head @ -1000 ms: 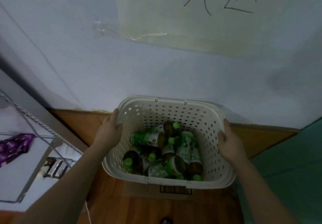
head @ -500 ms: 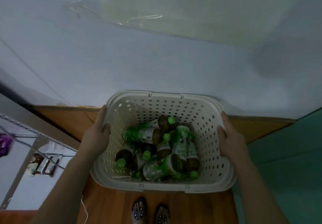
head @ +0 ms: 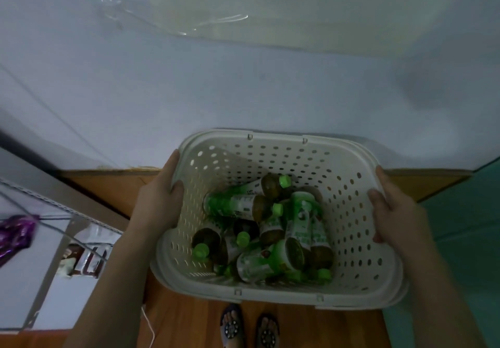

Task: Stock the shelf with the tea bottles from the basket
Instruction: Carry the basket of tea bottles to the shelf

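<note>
A person's left hand grips the left rim of a basket, thumb hooked over the edge to the inside and fingers curled round the outer wall. The right hand grips the right rim the same way, thumb on the inside and the rest of the hand wrapped outside. Holding opposite sides likely keeps the loaded basket level and shares its weight, since it appears to be carried in the air above a wooden floor, with the person's sandalled feet visible below its near edge. The basket is pale cream plastic, rectangular with rounded corners, its walls pierced by rows of small holes. Inside lie the tea bottles, jumbled on their sides and piled across one another, mostly toward the middle and near side. They hold dark brown liquid and carry bright green caps and green-and-white labels; the print is too small to read. None has left the basket, so stocking has not begun, by the look of it. Beyond the basket stands a pale wall with a shiny sheet taped high on it. At far left is a metal wire shelf, well apart from the basket, with a purple packet and some small dark packs on it.
</note>
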Available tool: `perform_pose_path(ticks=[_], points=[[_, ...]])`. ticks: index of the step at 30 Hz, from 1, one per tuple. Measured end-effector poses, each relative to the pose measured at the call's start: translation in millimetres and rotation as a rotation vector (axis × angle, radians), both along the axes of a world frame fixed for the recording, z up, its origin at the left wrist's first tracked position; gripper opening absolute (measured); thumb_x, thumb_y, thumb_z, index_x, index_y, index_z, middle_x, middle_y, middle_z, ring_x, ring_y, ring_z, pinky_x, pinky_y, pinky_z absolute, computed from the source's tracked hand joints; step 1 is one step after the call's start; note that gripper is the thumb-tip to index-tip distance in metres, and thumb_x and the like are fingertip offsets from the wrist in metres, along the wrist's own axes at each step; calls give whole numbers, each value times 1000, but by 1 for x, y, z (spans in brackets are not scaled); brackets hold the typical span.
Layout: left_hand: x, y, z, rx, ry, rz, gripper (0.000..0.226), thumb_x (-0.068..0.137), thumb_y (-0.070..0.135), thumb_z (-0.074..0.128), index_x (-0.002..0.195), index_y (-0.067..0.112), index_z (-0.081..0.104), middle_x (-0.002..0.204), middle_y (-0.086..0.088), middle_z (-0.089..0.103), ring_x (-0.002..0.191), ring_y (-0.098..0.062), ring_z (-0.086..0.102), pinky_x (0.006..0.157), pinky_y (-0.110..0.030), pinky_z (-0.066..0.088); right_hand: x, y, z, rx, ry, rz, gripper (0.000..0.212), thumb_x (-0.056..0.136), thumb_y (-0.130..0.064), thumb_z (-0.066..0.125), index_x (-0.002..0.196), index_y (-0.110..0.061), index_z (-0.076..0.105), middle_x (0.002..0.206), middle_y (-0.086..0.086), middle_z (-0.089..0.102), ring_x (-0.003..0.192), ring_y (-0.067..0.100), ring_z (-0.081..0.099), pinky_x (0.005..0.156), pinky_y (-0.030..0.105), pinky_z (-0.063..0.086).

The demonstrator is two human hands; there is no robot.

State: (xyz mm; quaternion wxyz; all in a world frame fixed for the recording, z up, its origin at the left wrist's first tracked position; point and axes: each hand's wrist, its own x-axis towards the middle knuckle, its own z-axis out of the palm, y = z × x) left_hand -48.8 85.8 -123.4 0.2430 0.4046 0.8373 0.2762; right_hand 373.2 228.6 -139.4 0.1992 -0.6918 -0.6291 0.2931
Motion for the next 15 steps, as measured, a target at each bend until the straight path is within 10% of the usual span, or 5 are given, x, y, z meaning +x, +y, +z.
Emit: perform_pose_path(ticks=[15], points=[[78, 40, 69, 152, 97, -335, 68, 110, 24, 49, 165, 53, 24, 124, -15, 72, 44, -20, 70, 51, -27, 52, 106, -109, 70, 153, -12, -350, 53, 111, -42, 54, 160, -59, 40, 111, 21, 76, 49, 23, 70, 53, 25, 50]])
